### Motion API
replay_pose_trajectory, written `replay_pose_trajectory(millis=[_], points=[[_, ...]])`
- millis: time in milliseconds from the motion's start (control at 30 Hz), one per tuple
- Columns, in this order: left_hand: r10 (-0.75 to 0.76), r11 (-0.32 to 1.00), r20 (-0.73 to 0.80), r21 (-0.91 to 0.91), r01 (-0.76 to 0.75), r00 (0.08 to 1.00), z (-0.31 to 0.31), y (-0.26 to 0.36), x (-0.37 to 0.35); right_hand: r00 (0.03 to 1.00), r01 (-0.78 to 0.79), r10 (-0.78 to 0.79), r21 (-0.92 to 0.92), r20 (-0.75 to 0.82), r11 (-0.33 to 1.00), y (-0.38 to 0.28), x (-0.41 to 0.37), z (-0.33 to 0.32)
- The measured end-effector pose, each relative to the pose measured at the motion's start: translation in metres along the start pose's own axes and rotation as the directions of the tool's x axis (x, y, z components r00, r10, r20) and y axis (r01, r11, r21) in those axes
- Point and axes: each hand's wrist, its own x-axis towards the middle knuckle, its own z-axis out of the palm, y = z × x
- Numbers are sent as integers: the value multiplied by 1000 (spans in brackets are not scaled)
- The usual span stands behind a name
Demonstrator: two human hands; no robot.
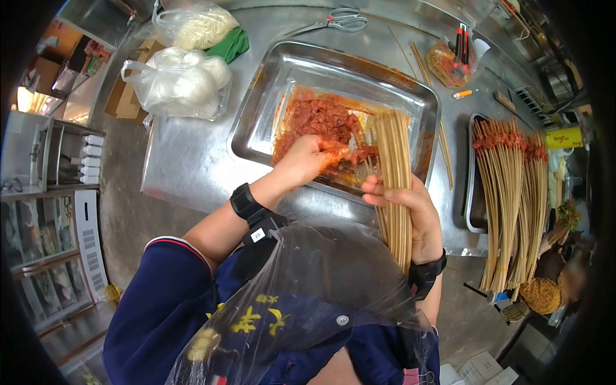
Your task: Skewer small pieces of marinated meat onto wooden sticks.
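Observation:
In a steel tray point(262, 83) on the metal table lies a heap of red marinated meat point(317, 119). My left hand point(307, 158) reaches over the tray's near side, its fingers pinched on a small piece of meat point(363, 153) beside the skewer tips. A thick bundle of bamboo skewers point(393, 151) rests in my right hand point(414, 208), with the thumb across it and the fingers curled around. The bundle stretches from above the tray down toward my chest. The fingertips of my left hand are partly hidden by the meat.
Filled skewers point(497, 173) lie in a second tray point(475, 208) at the right. Scissors point(343, 20) and loose skewers lie behind the main tray. Plastic bags point(186, 80) with white contents sit at the back left, a container point(451, 62) with red-and-black handles at the back right.

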Motion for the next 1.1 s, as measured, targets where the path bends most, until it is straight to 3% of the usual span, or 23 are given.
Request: replay_pose_trajectory(millis=[33, 133, 267, 300, 400, 433, 533, 633, 733, 767, 800, 867, 900, 1000, 1100], points=[[87, 992, 26, 90, -89, 996, -6, 0, -1, 999, 31, -31, 17, -30, 999, 1, -1, -1], [151, 973, -228, 206, -104, 962, -23, -7, 3, 998, 62, -61, 20, -34, 998, 1, 1, -7], [163, 834, -145, 548, -59, 976, -18, 4, 0, 999, 22, -25, -55, -43, 998, -2, -1, -6], [151, 832, -85, 549, -80, 985, -14, 0, 2, 998, 8, -13, -83, -55, 997, -4, -1, -3], [214, 440, 100, 878, -187, 972, -7, 2, 6, 997, -2, -8, -143, -73, 990, -6, -2, 2], [263, 474, 92, 855, -212, 960, -4, 2, 6, 998, -8, -3, -152, -68, 988, -6, -2, 1], [174, 391, 171, 892, -228, 970, -7, 2, 8, 998, -15, 4, -169, -67, 985, -4, -3, -1], [166, 385, 95, 910, -153, 981, -12, 8, 1, 997, -3, -11, -192, -71, 981, -6, -5, 5], [190, 797, -112, 597, -86, 975, -24, 13, -3, 998, -27, 15, -236, -54, 971, -4, -4, 8], [128, 952, -138, 296, -82, 982, -27, 10, -2, 998, -49, 39, -255, -46, 966, -1, -2, 7], [55, 994, -168, 104, -38, 984, -29, 10, -3, 997, -69, 61, -276, -36, 959, 0, 1, 7], [-93, 957, -178, -288, 39, 980, -30, 10, -4, 996, -84, 91, -303, 8, 949, 0, 5, 13], [-127, 926, -144, -371, 66, 981, -33, 9, -4, 994, -94, 106, -316, 23, 944, 1, 6, 15], [-161, 839, -160, -543, 49, 974, -27, 17, -6, 990, -109, 133, -319, 53, 941, 4, 7, 16], [-156, 831, -176, -555, 33, 972, -24, 24, -8, 988, -120, 143, -303, 55, 945, 5, 7, 18]])
